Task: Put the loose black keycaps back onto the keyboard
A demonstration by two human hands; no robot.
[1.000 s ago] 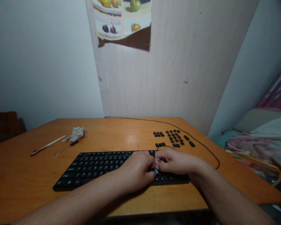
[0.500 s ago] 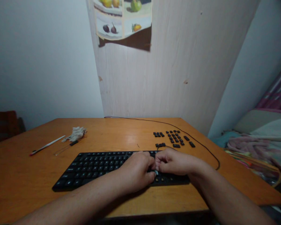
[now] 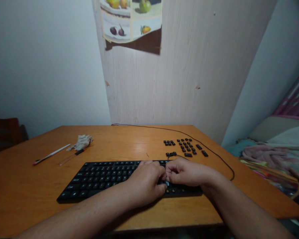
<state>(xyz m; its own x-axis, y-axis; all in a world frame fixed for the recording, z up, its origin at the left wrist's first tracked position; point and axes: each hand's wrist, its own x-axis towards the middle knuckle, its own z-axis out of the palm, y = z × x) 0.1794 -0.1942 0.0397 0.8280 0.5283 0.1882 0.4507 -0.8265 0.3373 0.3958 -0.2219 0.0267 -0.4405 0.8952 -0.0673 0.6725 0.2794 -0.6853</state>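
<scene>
A black keyboard [image 3: 104, 176] lies across the front of the table, and several key positions on its right end are bare of keycaps. My left hand [image 3: 148, 182] rests over its right half, fingers curled and thumb bent in near the index finger. Close against it, my right hand [image 3: 181, 172] is closed with its fingertips pointing down at the keyboard. A small pale, shiny bit [image 3: 167, 183] shows between the two hands; what either pinches is hidden by the fingers. Several loose black keycaps [image 3: 185, 146] lie in groups behind my right hand.
A black cable [image 3: 209, 147] curves along the right side of the wooden table [image 3: 119, 142]. At the left lie a thin white brush-like stick [image 3: 52, 153], a crumpled whitish cloth [image 3: 81, 142] and a wire tool with a black handle [image 3: 79, 152]. Bedding [image 3: 279, 149] is beyond the right edge.
Both hands stay at nearly the same place on the keyboard, with only a slight shift of the left thumb and fingers. The view has drifted very slightly.
</scene>
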